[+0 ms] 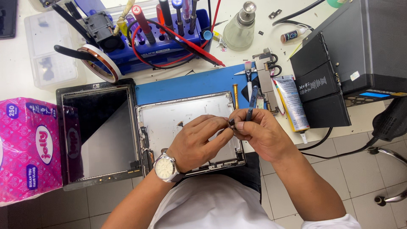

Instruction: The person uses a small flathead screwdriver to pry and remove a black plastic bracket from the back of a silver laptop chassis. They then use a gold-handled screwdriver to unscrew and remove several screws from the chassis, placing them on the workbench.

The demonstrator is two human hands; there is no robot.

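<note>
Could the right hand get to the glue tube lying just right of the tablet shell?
Probably yes: the glue tube lies uncovered just beyond the right hand, but its fingers already pinch a blue tool.

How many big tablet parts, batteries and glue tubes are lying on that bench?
Tablet shell: 1
Screen panel: 1
Battery pack: 1
Glue tube: 1
Total: 4

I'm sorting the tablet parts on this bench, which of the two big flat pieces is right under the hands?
The bare silver metal back shell on the blue mat; both hands work above it. The dark glass screen panel lies apart beside the pink tissue pack.
</note>
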